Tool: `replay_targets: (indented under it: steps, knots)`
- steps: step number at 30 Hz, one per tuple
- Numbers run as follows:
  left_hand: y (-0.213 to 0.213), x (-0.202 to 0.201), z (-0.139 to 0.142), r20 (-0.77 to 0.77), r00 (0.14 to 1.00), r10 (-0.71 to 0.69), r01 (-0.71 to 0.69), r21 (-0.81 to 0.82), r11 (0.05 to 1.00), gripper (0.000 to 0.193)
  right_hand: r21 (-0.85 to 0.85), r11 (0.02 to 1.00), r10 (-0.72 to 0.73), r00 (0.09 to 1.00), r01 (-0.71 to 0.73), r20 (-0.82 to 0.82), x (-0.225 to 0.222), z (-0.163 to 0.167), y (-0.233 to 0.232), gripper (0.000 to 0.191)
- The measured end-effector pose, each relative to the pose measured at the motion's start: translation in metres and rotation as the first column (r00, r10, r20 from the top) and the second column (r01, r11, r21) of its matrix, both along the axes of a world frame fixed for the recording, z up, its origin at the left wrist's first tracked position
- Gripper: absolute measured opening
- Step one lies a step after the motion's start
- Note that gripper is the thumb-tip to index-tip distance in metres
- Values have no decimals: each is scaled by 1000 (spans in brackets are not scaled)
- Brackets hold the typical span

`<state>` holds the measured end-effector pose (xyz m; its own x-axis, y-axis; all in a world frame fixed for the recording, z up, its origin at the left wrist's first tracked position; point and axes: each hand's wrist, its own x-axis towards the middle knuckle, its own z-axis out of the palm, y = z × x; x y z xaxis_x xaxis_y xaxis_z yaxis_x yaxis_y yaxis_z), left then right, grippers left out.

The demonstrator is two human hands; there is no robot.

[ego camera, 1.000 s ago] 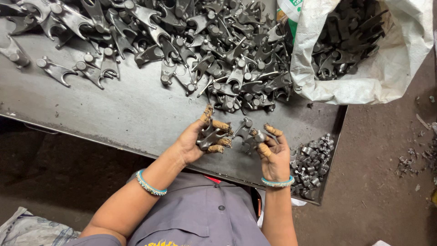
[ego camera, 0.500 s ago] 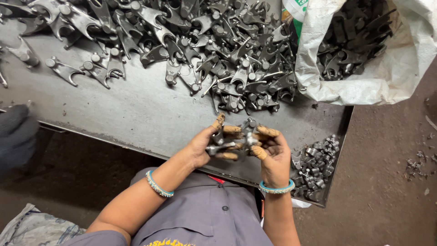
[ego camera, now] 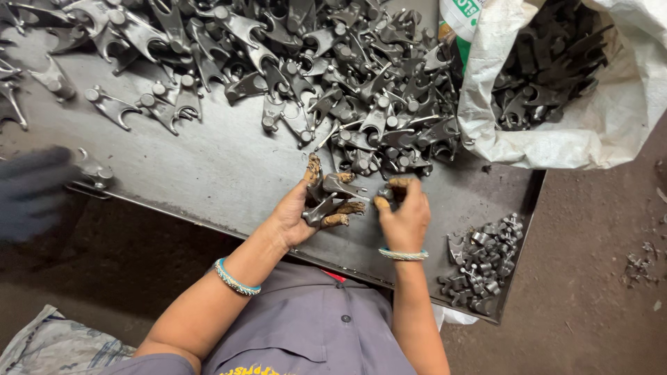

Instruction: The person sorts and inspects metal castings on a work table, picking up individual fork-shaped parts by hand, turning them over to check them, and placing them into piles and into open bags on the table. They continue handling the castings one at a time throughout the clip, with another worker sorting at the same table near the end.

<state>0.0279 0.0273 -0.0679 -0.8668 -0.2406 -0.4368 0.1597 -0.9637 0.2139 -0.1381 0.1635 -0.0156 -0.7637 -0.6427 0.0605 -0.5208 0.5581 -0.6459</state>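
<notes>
White woven sack [ego camera: 556,142] of dark metal parts sits top right, a green-and-white label [ego camera: 464,17] beside it. Left hand [ego camera: 306,212] grips a forked metal part [ego camera: 330,198]; right hand [ego camera: 404,219] pinches its end.

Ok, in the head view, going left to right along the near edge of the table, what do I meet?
Blurred dark glove → left hand holding a forked metal part → right hand → heap of small metal pieces at the table corner.
</notes>
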Motion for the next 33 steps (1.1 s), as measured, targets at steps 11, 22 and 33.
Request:
replay_targets:
  steps: [11,22,33]
  knots:
    - [-9,0,10,-53,999,11,-11,-9,1000,65,-602,707,511,320,371,798,-24,-16,55,49]
    - [12,-20,11,-283,959,-27,49,70,996,64,-623,777,463,592,86,659,-15,13,10,35]
    - [-26,-29,19,-468,835,290,-193,245,950,70,76,963,263,834,-260,-485,-20,16,-56,71]
